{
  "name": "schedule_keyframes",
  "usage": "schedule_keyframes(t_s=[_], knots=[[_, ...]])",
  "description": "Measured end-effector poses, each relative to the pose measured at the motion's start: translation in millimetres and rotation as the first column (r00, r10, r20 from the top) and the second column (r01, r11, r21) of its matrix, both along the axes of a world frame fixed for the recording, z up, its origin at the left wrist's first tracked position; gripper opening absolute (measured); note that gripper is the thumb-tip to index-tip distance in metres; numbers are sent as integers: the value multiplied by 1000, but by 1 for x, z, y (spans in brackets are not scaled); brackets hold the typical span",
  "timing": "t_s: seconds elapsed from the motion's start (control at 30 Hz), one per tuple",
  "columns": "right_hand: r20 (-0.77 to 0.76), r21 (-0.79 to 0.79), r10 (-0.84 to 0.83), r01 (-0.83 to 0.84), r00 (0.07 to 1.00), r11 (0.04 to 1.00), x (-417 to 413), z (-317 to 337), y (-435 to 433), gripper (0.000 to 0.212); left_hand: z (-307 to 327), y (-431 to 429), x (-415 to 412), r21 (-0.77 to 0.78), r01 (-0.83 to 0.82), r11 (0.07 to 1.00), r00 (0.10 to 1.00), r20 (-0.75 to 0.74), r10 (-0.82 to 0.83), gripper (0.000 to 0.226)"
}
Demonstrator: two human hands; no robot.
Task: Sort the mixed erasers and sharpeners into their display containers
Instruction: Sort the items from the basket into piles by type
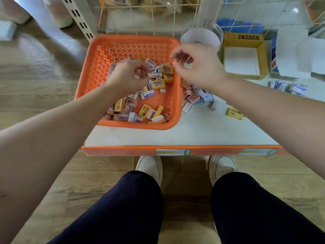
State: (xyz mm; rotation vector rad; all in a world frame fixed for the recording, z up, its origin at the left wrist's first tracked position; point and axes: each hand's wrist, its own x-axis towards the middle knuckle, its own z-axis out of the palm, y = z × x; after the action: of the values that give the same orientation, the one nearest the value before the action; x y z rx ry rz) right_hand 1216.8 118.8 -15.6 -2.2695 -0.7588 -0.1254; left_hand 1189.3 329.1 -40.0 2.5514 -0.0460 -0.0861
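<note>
Status: early, my read. Closest in, under the left forearm, the orange basket (98, 67) holds the bulk of the mixed erasers and sharpeners (140, 110). There are dozens unsorted, with their axes pointing every way. The left hand (129, 74) hovers over the heap with fingertips bunched; something small and pale may be in the pinch, but it's too blurred to call. Just right of those fingertips a yellow eraser (158, 84) lies flat, long axis roughly left-right, right end tipped slightly away. The right hand (197, 67) is over the basket's right rim, thumb and forefinger curled around a pale blob; I can't tell whether that's a held piece or background. Below that wrist a small pile of pink sharpeners and white erasers (195, 97) sits on the shelf (193, 134), outside the basket. Beyond the right hand is a clear jar (200, 36), and right of that a yellow display box (262, 57) that looks empty. Nearly all the sorting is left to do.
</note>
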Motion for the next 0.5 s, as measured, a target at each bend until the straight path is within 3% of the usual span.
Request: schedule_keyframes(t_s=[0.07, 0.2, 0.33, 0.5], knots=[[-2, -60, 94, -94, 996, 994, -3, 0, 15, 18, -3, 9, -4, 86, 113, 990, 993, -49, -110, 19], [-149, -287, 230, -265, 962, 921, -10, -7, 35, 18, -7, 24, -6, 209, 234, 950, 972, -58, -227, 19], [-141, -623, 292, -314, 946, 717, -15, -12, 44, 18, -13, 38, -9, 276, 315, 908, 948, -135, -287, 24], [-252, -704, 350, -419, 902, 573, -17, -6, 58, 23, -15, 43, -21, 360, 374, 855, 927, -147, -344, 25]])
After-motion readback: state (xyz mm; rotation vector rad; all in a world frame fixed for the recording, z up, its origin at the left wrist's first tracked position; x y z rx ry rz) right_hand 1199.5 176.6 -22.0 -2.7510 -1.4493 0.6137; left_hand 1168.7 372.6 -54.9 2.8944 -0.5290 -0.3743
